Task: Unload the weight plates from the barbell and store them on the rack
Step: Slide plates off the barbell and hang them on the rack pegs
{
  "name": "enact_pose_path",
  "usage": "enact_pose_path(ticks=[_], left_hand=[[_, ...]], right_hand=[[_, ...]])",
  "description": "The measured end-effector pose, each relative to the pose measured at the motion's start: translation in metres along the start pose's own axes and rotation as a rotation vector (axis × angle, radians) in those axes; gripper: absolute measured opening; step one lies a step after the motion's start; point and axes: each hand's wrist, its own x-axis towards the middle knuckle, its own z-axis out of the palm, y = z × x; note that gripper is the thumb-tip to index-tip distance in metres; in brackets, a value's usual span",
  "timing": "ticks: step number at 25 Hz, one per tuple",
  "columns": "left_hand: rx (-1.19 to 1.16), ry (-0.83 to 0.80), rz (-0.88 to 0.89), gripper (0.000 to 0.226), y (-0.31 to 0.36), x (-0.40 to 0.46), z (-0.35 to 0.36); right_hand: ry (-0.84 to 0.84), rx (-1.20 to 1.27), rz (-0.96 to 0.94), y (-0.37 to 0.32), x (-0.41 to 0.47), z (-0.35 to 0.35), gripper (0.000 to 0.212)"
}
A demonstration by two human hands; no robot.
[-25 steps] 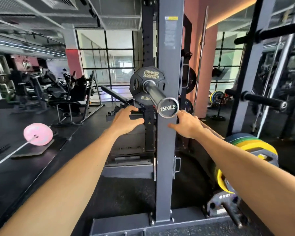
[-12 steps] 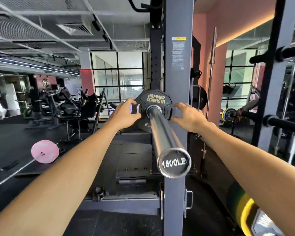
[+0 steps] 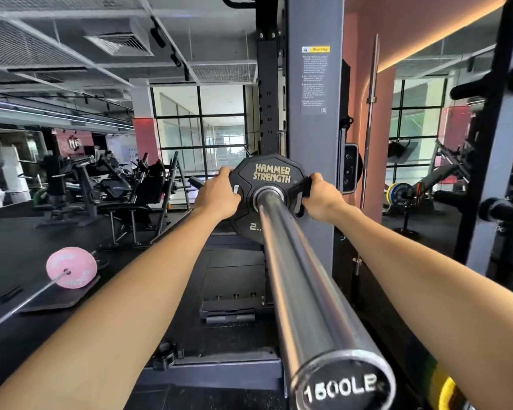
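Note:
A small black weight plate (image 3: 271, 176) marked HAMMER STRENGTH sits at the inner end of the chrome barbell sleeve (image 3: 302, 276), whose end cap reads 1500LB. My left hand (image 3: 218, 196) grips the plate's left edge, fingers curled over it. My right hand (image 3: 320, 196) grips the right edge through a handle slot. The grey rack upright (image 3: 314, 119) stands just behind the plate. Black storage pegs (image 3: 504, 208) stick out from the rack frame on the right.
A pink plate (image 3: 71, 267) on another barbell lies on the floor at left. Coloured bumper plates (image 3: 444, 389) show at the lower right edge under my right arm. Benches and machines (image 3: 125, 190) fill the left background.
Both hands moved from reaching toward the plate to gripping its two sides. The camera came closer to the sleeve, which now fills the lower middle.

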Motion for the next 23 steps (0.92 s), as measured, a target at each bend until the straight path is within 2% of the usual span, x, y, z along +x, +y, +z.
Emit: enact_pose_path(ticks=[6,10,14,23], left_hand=[[0.057,0.007,-0.061,0.049,0.013,-0.042,-0.027],[0.138,0.102,-0.06,0.042,0.029,-0.097,-0.056],[0.14,0.095,-0.086,0.046,0.045,-0.151,-0.087],[0.114,0.111,-0.063,0.033,0.066,-0.248,-0.141]], right_hand=[[0.047,-0.026,-0.052,-0.01,-0.037,-0.019,0.018],[0.04,-0.067,-0.07,-0.016,-0.092,-0.049,0.019],[0.04,-0.103,-0.11,-0.022,-0.146,-0.079,0.025],[0.028,-0.144,-0.155,-0.041,-0.243,-0.127,0.019]])
